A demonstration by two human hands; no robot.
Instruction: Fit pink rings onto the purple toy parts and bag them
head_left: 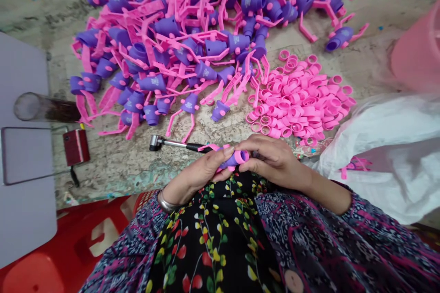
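Observation:
My left hand (202,169) is closed around a purple plastic piece with pink arms (229,161), held just above my lap at the table's near edge. My right hand (271,158) pinches a pink ring (242,156) against the open end of that piece. A heap of loose pink rings (299,98) lies just beyond my right hand. A big pile of purple and pink pieces (178,41) covers the table farther back.
A small metal hammer with a black handle (172,143) lies just left of my hands. A clear jar (41,107) and a red box (76,146) sit at the left. A white plastic bag (388,146) and a pink container (419,50) are at the right. Red stools (68,247) stand below left.

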